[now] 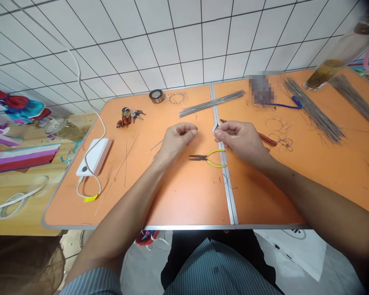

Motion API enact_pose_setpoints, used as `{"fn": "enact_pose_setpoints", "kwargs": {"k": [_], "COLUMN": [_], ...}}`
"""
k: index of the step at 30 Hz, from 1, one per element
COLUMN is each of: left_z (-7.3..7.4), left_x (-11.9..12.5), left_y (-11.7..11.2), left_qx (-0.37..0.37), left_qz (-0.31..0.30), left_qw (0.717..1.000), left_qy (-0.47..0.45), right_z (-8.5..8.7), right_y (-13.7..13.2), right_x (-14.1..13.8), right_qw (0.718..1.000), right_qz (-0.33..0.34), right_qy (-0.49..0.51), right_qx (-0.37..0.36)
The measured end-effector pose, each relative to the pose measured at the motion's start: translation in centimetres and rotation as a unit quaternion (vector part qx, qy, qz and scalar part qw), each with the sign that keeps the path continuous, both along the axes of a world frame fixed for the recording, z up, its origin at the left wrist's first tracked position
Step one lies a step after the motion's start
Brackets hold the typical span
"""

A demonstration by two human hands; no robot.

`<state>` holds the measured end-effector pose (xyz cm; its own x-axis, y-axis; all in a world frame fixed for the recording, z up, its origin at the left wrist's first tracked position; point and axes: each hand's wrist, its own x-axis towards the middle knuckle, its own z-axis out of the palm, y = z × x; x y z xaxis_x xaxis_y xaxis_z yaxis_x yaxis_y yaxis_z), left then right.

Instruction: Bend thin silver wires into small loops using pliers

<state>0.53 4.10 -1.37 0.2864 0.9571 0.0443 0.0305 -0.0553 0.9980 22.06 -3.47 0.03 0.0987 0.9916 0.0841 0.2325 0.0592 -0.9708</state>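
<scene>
left hand (pixel 177 142), right hand (pixel 241 139) | curled, fingertips pinched, just above pliers (pixel 207 157) | we cannot tell what's held

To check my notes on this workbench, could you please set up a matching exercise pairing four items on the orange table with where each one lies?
Items:
1. yellow-handled pliers
2. red-handled pliers
3. white power bank
4. bunch of keys

Places:
A. at the left side of the orange folding table, with a cable attached
B. partly under the right hand
C. between the two hands, nearer the person
D. beyond the left hand, towards the wall

Pairs: 1-C, 2-B, 3-A, 4-D
</scene>
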Motion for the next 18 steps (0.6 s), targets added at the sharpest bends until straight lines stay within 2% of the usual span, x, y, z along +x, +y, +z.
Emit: {"fn": "enact_pose_setpoints", "kwargs": {"k": [2,8,10,12,13,15,16,18], "left_z": [-0.2,0.3,0.3,0.5,0.6,1.0,1.1,1.5], "left_x": [0.5,1.6,1.7,1.5,1.3,0.7,0.3,-0.5], "left_y": [-1.2,-3.3,-3.3,-3.0,-2.8,-2.2,-1.8,-1.1], "left_qx": [-0.036,-0.082,-0.097,-0.103,-0.102,-0.101,-0.103,-0.11], "left_qz": [-0.038,-0.052,-0.045,-0.025,-0.012,0.015,0.025,0.046], "left_qw": [0.998,0.992,0.991,0.99,0.99,0.989,0.988,0.985], "left_qy": [-0.027,-0.076,-0.086,-0.095,-0.099,-0.11,-0.115,-0.125], "right_z": [-0.1,-1.0,-0.8,-0.2,0.2,0.8,1.0,1.1], "right_y": [-0.2,-0.8,-0.8,-0.6,-0.4,0.0,0.2,0.3], "right_x": [-0.6,-2.5,-2.1,-0.7,0.5,3.4,4.9,7.4], "right_qw": [0.999,0.995,0.994,0.986,0.968,0.906,0.871,0.826], "right_qz": [0.021,0.072,0.093,0.104,0.096,-0.014,-0.056,-0.074], "right_qy": [0.031,0.039,-0.008,-0.129,-0.233,-0.422,-0.485,-0.557], "right_qx": [-0.033,-0.059,-0.049,-0.02,0.0,0.038,0.051,0.028]}}
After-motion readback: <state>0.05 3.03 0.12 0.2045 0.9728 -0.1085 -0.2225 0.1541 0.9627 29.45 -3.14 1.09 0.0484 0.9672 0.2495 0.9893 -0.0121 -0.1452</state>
